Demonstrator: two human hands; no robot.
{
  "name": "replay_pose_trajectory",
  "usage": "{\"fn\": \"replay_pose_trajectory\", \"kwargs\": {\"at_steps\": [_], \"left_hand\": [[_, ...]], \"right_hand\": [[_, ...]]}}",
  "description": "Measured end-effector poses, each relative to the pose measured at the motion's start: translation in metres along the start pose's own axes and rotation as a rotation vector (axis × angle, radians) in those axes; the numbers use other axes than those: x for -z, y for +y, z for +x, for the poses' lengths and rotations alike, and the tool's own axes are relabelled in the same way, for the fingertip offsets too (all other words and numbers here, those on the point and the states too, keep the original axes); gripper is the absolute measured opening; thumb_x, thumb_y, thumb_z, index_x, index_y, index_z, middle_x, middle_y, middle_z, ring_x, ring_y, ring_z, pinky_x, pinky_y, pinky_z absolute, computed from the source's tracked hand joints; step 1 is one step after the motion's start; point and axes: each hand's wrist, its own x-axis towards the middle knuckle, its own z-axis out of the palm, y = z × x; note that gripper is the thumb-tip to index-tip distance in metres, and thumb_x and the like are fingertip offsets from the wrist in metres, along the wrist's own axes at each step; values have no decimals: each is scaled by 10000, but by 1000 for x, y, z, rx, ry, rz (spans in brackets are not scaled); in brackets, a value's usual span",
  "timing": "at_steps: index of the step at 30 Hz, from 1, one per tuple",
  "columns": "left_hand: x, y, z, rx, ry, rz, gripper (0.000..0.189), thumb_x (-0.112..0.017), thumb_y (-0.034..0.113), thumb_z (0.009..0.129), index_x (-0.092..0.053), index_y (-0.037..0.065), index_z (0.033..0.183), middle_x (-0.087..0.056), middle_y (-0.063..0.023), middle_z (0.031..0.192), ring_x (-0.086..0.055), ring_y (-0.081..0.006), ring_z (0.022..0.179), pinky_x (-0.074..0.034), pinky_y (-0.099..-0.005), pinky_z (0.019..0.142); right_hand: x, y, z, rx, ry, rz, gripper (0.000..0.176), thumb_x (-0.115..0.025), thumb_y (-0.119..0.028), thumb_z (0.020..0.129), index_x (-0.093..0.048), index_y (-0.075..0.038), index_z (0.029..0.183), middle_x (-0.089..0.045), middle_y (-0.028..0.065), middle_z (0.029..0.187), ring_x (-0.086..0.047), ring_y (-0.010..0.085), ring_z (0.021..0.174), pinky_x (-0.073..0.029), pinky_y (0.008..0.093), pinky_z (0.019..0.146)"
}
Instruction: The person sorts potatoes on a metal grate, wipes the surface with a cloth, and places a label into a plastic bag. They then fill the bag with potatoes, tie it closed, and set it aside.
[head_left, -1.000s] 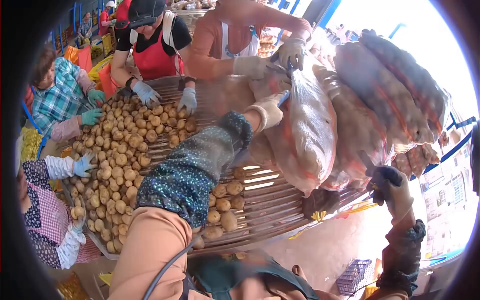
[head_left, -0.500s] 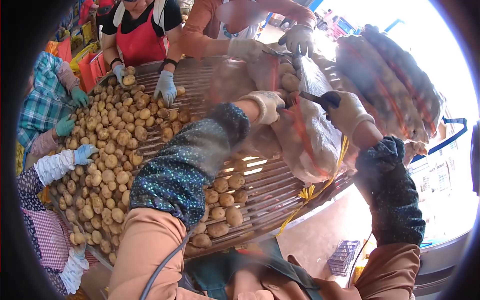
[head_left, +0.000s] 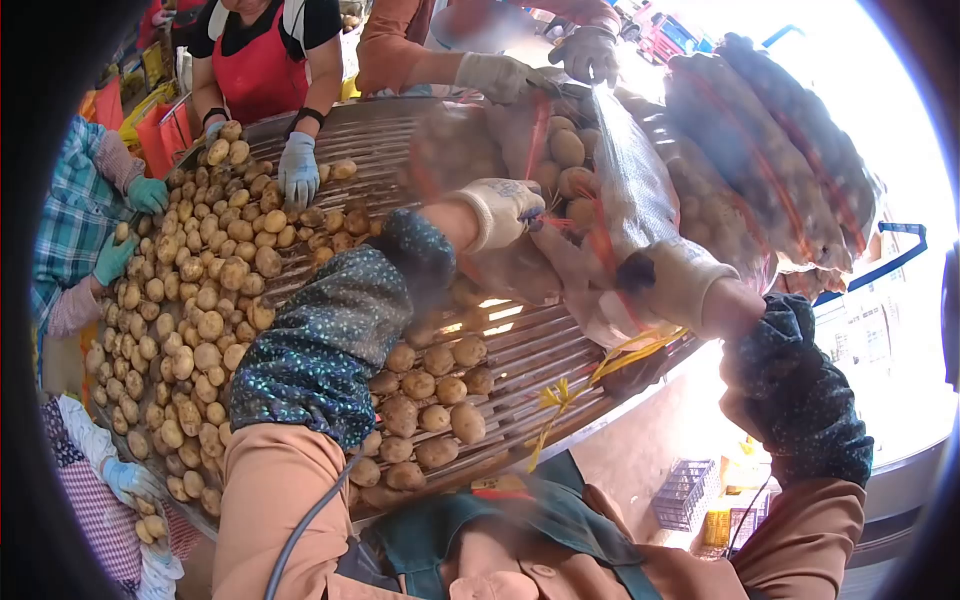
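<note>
My left hand [head_left: 500, 213], in a white knit glove with dark fingertips, is closed on the edge of a pale mesh sack [head_left: 590, 290] with red stripes. Potatoes [head_left: 567, 149] show at the opening of the sack beyond it. My right hand [head_left: 682, 285], gloved likewise, is closed and lower down against the sack. The knife it held a moment ago is hidden now behind the hand and sack. Yellow string [head_left: 560, 397] runs from below my right hand to the table's near edge.
Loose potatoes [head_left: 205, 325] cover the left of the slatted table [head_left: 540, 350]. Filled sacks [head_left: 750, 150] lie at right. Across the table, a co-worker's gloved hands [head_left: 588, 55] hold another sack's edge. Other co-workers' gloved hands [head_left: 298, 168] are among the potatoes. A purple crate [head_left: 686, 495] stands below.
My right hand has moved down and toward me along the sack, and the knife blade has gone out of sight. My left hand keeps its grip, slightly lower and further left.
</note>
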Motion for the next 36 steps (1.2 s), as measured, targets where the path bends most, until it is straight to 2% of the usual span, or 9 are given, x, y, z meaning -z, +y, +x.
{"fn": "replay_pose_trajectory", "kwargs": {"at_steps": [2,3,5,11,14,23,27,33,36], "left_hand": [[3,17,-5,-14,-24,132,333,-573,184,868,-604,110,1191,-566,-79,1233,-573,-300,1141,-475,-379,950],[5,24,-1,-14,-26,134,333,-573,184,868,-604,110,1191,-566,-79,1233,-573,-300,1141,-475,-379,950],[6,33,2,74,-239,316,373,-554,163,877,-613,136,1244,-513,-65,1353,-556,-262,1197,-471,-359,986],[-7,27,-5,112,-136,225,347,-542,76,847,-656,137,1169,-524,-54,1338,-578,-250,1169,-498,-348,947],[-7,22,-14,67,-187,265,330,-538,74,858,-655,134,1160,-537,-48,1319,-581,-250,1164,-499,-345,946],[-19,34,-11,72,-231,464,340,-585,92,863,-645,146,1193,-575,-56,1286,-607,-262,1128,-528,-356,907],[-29,23,-16,37,-230,409,366,-566,51,860,-636,144,1208,-571,-57,1305,-609,-275,1127,-534,-352,897],[-48,23,-28,43,-127,166,291,-549,165,883,-637,129,1158,-617,-116,1196,-604,-313,1094,-485,-395,928],[-59,42,-31,147,-19,5,378,-559,153,877,-612,159,1251,-578,-101,1275,-556,-273,1198,-467,-375,987]], "right_hand": [[-4,16,18,-15,42,33,224,-579,-164,850,-726,-123,1014,-693,164,923,-664,354,869,-530,401,781],[1,11,24,130,104,-34,229,-572,-149,851,-720,-123,1024,-692,161,902,-658,371,844,-532,402,769],[3,-2,34,-20,29,169,237,-578,-148,843,-714,-116,1033,-688,170,931,-658,366,886,-527,407,786],[-17,-16,40,-6,-90,-104,354,-539,-364,931,-690,-59,1029,-655,146,967,-635,297,868,-505,360,766],[-1,-35,-2,-8,-163,-61,307,-602,-204,833,-681,-106,1114,-674,184,1012,-646,344,977,-515,418,835],[-9,-51,8,1,-147,-146,303,-591,-204,841,-666,-96,1114,-683,151,1002,-664,340,929,-519,424,832],[-4,-52,2,-15,-169,-120,315,-601,-194,830,-663,-105,1126,-679,144,1030,-656,335,964,-517,415,841],[-30,-29,9,-75,-66,-76,300,-600,-176,834,-658,-98,1117,-665,152,1070,-639,330,1005,-512,404,851],[-34,-30,7,-23,-30,-140,276,-583,-158,842,-665,-91,1097,-664,154,1068,-641,333,996,-515,408,837]]}}
